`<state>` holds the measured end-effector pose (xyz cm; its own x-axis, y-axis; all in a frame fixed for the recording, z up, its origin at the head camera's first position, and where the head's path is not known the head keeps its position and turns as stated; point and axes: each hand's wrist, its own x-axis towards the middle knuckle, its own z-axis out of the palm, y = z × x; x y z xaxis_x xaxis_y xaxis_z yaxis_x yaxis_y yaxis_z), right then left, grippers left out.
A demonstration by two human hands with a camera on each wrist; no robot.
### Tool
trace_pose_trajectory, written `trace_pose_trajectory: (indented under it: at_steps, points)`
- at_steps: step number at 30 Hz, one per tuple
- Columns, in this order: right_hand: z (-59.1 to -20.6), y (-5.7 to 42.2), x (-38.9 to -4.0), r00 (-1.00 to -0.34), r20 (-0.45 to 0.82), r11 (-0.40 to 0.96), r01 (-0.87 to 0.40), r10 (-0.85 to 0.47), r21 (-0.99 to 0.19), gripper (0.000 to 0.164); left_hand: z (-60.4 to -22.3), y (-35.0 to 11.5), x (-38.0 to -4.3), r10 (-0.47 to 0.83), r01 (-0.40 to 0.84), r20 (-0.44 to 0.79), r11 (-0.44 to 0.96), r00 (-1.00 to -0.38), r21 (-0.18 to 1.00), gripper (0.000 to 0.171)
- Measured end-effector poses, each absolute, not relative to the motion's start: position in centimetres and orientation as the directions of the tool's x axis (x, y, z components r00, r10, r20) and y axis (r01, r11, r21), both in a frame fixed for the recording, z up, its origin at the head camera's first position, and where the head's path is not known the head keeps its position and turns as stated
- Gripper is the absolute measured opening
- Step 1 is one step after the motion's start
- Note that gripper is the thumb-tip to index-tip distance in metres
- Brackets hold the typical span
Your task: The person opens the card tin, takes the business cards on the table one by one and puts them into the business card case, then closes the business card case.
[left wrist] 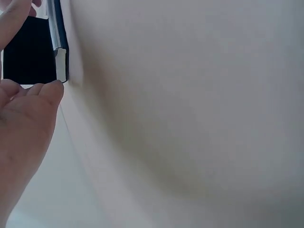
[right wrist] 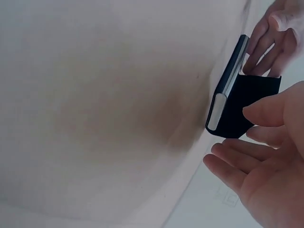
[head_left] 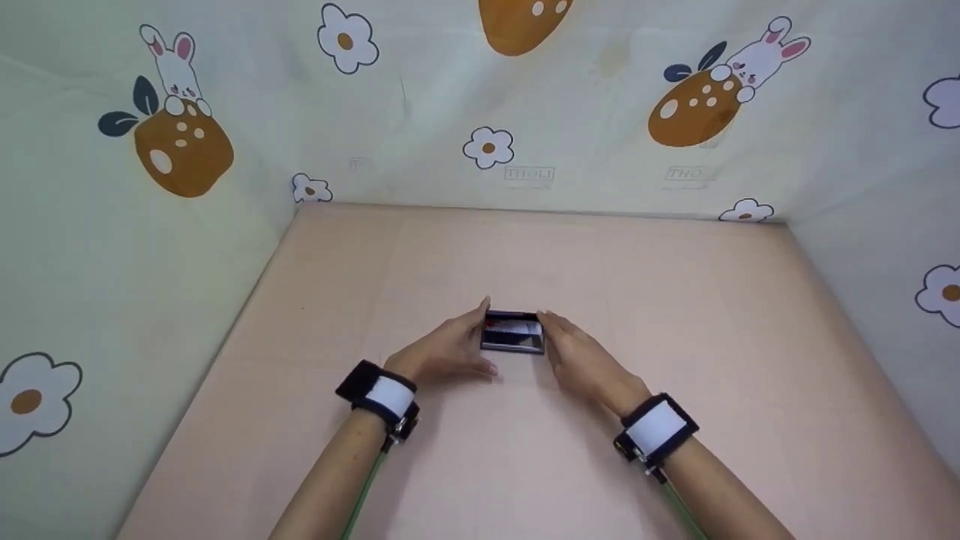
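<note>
A small black and silver flip-lid case, like a card holder, lies on the table between both hands. Its shiny inside faces the head camera. In the right wrist view the black lid stands raised from the thin silver-edged base. My left hand is at the left end, its fingertips touching the case while the thumb stays apart below. At the right end, my right hand has its fingers fairly straight, with the index fingertip by the top right corner. Whether it touches there is hard to tell.
The pale pink tabletop meets cloth walls printed with rabbits and flowers at the back and sides. Each wrist wears a black strap, the left strap and the right strap, with a green cable running back along the arm.
</note>
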<state>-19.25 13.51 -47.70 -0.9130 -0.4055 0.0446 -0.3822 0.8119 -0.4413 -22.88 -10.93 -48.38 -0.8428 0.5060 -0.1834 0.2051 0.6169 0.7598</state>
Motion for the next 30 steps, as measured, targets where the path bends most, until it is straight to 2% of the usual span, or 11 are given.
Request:
trace_pose_trajectory:
  at_steps: [8,12,18,21,26,30]
  points:
    - [-48.6,13.8,-18.1,-0.863,0.150,0.811,-0.505,-0.483,-0.295,0.041,-48.3,-10.9,-21.7,0.548,0.284,-0.255,0.712,-0.797,0.642,0.098]
    - [-48.8,13.9,-17.5,-0.839,0.164,0.804,-0.545,-0.519,-0.238,0.039,-48.3,-10.7,-21.1,0.561,0.337,-0.267,0.745,-0.783,0.576,0.096]
    - [-48.5,13.7,-17.3,-0.845,0.134,0.808,-0.534,-0.517,-0.250,0.040,-48.2,-10.7,-20.8,0.576,0.358,-0.275,0.746,-0.770,0.561,0.098]
    - [-48.1,13.5,-17.4,-0.857,0.097,0.810,-0.511,-0.506,-0.286,0.041,-47.8,-11.1,-20.8,0.579,0.358,-0.276,0.744,-0.767,0.564,0.094]
    - [-47.8,14.2,-17.5,-0.862,0.081,0.803,-0.497,-0.501,-0.328,0.043,-47.1,-12.4,-20.5,0.550,0.324,-0.288,0.758,-0.784,0.566,0.082]
    - [-46.8,16.1,-17.3,-0.838,0.175,0.796,-0.545,-0.516,-0.263,0.044,-45.9,-14.2,-19.9,0.488,0.314,-0.255,0.803,-0.835,0.507,0.082]
